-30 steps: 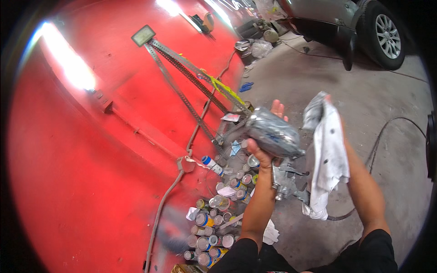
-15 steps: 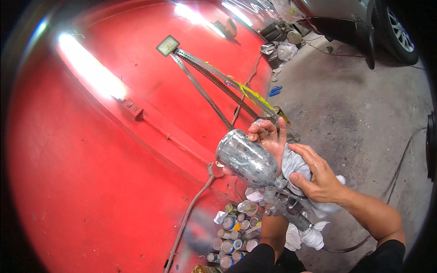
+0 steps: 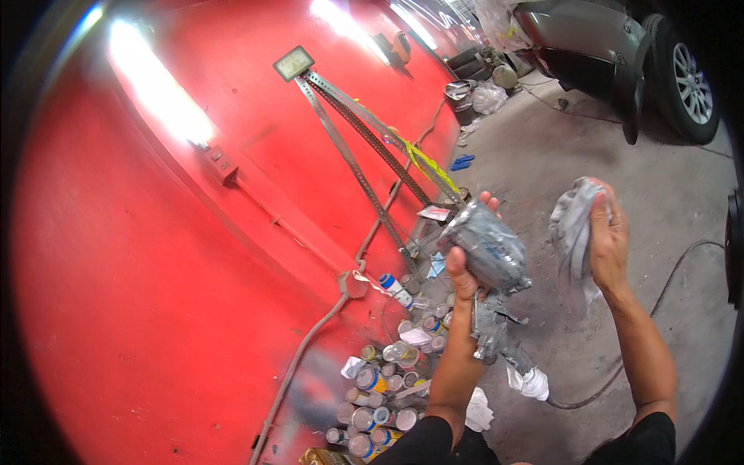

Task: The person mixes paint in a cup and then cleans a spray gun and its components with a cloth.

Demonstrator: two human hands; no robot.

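Observation:
My left hand (image 3: pixel 463 280) is wrapped around the metal cup of a paint spray gun (image 3: pixel 490 246); its thumb lies on the near side and fingertips show beyond the far side. The cup is silver-grey, smeared with paint and tilted. The gun's body hangs below, beside my left wrist, with white wrapping (image 3: pixel 533 384) where the dark hose (image 3: pixel 601 394) joins. Off to the right, my right hand (image 3: pixel 610 244) is closed on a crumpled grey cloth (image 3: pixel 572 225), apart from the gun. The cloth is slightly blurred.
Several paint cans (image 3: pixel 372 380) crowd the floor at the foot of the red wall (image 3: pixel 178 310). A perforated metal stand (image 3: pixel 349 155) carrying a lamp (image 3: pixel 294 63) leans ahead. Blue sandals (image 3: pixel 462 162) lie beyond it. A car (image 3: pixel 589 39) stands at the far right.
My right hand has pulled the cloth away from the spray gun, up and to the right. My left hand has turned the gun and shifted it right; its thumb now shows on the cup's near side.

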